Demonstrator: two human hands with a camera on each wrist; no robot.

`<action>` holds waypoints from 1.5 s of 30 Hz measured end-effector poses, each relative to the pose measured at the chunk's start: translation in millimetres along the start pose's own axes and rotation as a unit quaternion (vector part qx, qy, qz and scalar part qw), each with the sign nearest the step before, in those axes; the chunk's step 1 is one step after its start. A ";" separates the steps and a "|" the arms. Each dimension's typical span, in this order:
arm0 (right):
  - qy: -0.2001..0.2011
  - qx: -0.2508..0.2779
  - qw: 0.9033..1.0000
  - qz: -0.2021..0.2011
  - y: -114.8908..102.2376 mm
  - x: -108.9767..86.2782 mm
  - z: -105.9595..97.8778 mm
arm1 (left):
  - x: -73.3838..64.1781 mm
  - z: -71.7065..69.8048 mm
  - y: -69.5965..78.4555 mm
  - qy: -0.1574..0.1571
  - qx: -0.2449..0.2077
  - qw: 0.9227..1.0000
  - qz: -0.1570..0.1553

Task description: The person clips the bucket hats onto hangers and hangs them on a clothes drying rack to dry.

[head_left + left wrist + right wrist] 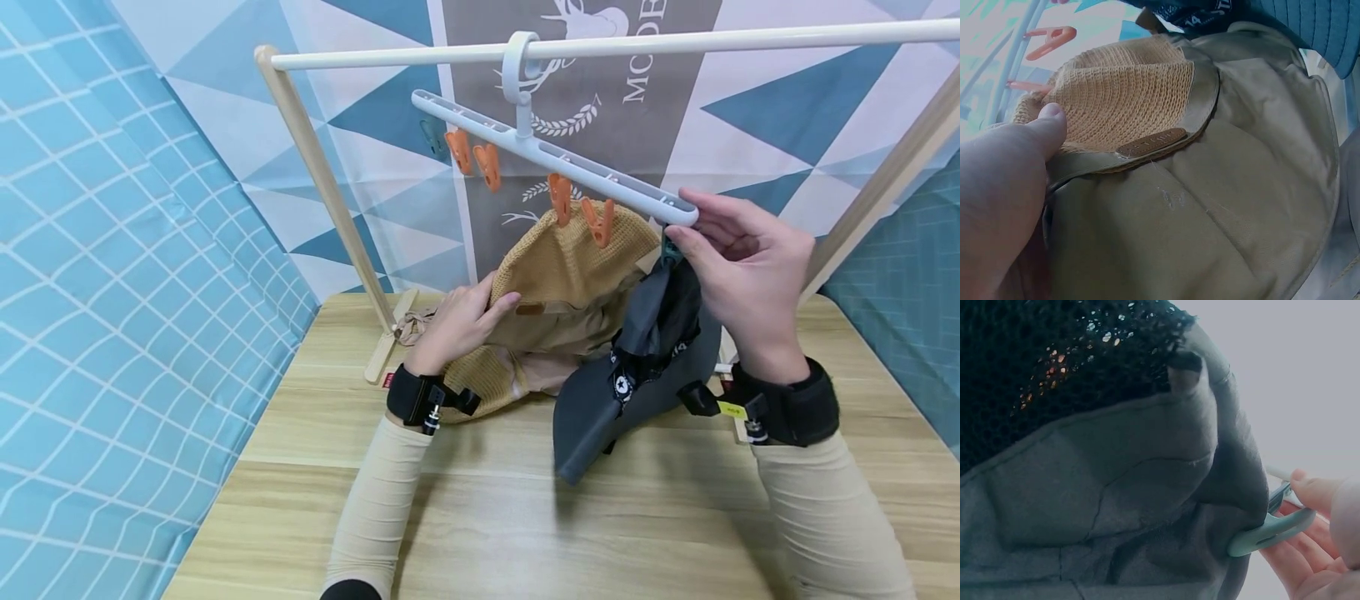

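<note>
My left hand (467, 321) holds a tan sun hat (566, 258) by its woven crown, thumb over the near side. In the left wrist view, the hat's khaki fabric brim (1260, 162) and brown label patch (1150, 142) show. At the far right end of the white clip hanger (585, 162), my right hand (750, 262) pinches the bar between thumb and index finger. A dark grey cap (600, 408) with black mesh (1104, 369) hangs beneath that end from a teal clip (1272, 532), close to the fingers. Two orange clips (559, 198) overlap the tan hat's top edge.
The hanger hooks over a white rail (390, 57) on wooden posts (322, 183). Two more orange clips (487, 167) and a teal clip (433, 137) hang on its left half. Bunched beige cloth (416, 325) lies by the left foot on the wooden table (480, 517).
</note>
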State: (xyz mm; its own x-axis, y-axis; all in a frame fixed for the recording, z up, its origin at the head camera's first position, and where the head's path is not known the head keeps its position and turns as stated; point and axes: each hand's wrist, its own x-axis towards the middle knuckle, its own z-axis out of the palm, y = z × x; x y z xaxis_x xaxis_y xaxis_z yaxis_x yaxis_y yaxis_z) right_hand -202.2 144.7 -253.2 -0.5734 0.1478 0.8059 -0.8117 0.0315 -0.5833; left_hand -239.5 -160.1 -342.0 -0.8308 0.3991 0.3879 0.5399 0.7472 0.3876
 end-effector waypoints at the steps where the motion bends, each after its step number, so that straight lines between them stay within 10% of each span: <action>1: -0.001 -0.006 1.000 0.002 0.7 1.2 -0.1 | -0.1 0.4 0.1 -0.003 0.002 1.000 0.000; 19: -0.023 0.024 0.993 0.112 46.6 43.1 -11.8 | -1.6 3.5 21.0 -0.016 0.073 0.996 0.054; 26: -0.019 0.074 0.982 0.171 61.8 56.6 -10.5 | -8.0 4.3 34.3 -0.080 0.039 0.995 0.033; 45: -0.005 0.120 0.974 0.192 64.3 60.6 -27.1 | -9.5 10.3 42.0 -0.086 0.043 0.993 0.063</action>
State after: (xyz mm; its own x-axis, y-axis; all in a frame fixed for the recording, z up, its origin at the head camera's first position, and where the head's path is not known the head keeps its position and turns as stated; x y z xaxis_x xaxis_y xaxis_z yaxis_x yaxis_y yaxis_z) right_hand -286.1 182.5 -244.7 -0.8401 0.0944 0.5341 -0.5390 -0.2556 -0.8026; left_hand -210.3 -127.0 -338.0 -0.7718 0.5721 0.2777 0.6342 0.7245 0.2699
